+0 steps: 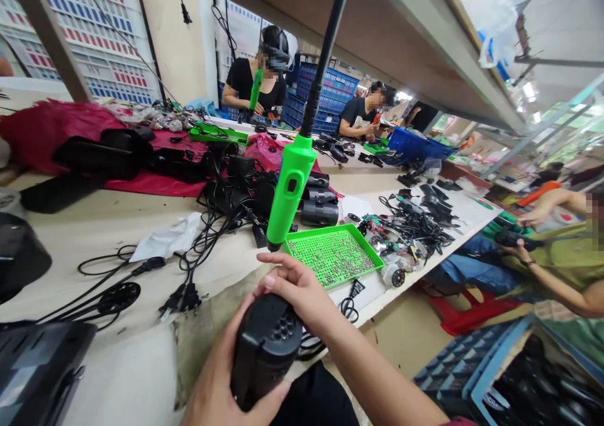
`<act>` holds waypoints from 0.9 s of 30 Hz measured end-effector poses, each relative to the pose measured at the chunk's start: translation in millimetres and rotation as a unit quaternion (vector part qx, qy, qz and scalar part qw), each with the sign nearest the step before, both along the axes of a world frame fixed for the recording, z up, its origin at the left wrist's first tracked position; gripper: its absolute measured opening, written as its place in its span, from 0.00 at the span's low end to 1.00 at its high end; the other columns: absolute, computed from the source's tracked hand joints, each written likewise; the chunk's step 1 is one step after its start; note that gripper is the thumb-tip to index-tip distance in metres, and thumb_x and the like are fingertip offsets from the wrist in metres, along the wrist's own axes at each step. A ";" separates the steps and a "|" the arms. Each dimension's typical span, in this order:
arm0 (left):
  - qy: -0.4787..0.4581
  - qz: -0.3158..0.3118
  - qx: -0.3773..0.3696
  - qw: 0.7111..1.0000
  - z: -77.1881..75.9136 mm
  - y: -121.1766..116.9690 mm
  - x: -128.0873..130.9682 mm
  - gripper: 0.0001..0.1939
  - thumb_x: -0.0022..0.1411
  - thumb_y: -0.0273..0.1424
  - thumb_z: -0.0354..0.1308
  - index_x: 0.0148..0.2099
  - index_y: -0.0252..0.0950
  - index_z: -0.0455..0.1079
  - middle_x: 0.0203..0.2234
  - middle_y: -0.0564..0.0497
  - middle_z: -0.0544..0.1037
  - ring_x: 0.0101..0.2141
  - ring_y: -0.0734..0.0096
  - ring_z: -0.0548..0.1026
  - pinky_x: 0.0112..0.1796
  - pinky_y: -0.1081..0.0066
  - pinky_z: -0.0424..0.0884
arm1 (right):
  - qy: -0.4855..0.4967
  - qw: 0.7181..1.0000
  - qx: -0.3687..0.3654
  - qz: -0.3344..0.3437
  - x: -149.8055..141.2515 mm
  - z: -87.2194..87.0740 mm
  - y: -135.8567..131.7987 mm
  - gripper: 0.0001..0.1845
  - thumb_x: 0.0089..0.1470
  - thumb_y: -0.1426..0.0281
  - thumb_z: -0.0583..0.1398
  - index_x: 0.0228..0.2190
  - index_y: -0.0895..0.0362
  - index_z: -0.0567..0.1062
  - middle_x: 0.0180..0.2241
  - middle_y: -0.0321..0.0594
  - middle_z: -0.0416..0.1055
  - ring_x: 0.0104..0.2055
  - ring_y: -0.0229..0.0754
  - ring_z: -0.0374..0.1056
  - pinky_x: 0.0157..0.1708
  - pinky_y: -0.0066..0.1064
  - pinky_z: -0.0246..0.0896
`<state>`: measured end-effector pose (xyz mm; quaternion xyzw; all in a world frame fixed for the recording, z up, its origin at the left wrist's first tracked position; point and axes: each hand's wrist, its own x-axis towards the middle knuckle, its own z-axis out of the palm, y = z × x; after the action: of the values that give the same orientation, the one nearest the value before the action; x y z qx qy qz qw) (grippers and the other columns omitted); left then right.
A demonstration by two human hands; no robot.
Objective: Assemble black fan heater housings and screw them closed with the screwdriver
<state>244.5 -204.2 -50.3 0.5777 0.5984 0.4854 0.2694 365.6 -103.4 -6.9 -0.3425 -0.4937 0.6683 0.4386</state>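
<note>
- Workbench [89, 237]: pale top, extending past the green tray on both sides
- Blue plastic crate [472, 369]: on the floor, below and right of the tray, holding dark parts
- Magenta cloth [56, 130]: on the bench, far left of the tray, under black parts
- Co-worker's hand [519, 238]: well right of the tray, holding a black item
- Green electric screwdriver [290, 193]: hanging upright on a black rod, tip just left of the tray
- Black cable heap [415, 224]: just right of the tray
- Black perforated housing [267, 350]: just below the tray, long axis steeply tilted, upper end toward the tray
- Left hand [214, 388]: lower, nearer the housing's base, fingers clamped around it
- Right hand [287, 281]: upper, fingers clamped over its top, nearest the tray
- Green tray [318, 231]: shallow, holding small metal pieces [330, 256], probably screws
</note>
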 end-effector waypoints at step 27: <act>-0.253 0.113 -0.113 0.954 14.5 8.2 1.7 0.43 0.43 0.48 0.69 0.59 0.39 0.61 0.51 0.40 0.73 0.51 0.45 0.73 0.50 0.52 0.71 | -0.022 1.000 -0.019 -0.011 -21.7 -8.9 -39.3 0.58 0.40 0.43 0.68 0.63 0.58 0.55 0.55 0.51 0.67 0.58 0.55 0.64 0.61 0.47 0.54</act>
<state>246.2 -196.0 -35.8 0.3301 0.6230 0.5720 0.4191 344.0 -142.7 -15.8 -0.3707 -0.4863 0.6650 0.4288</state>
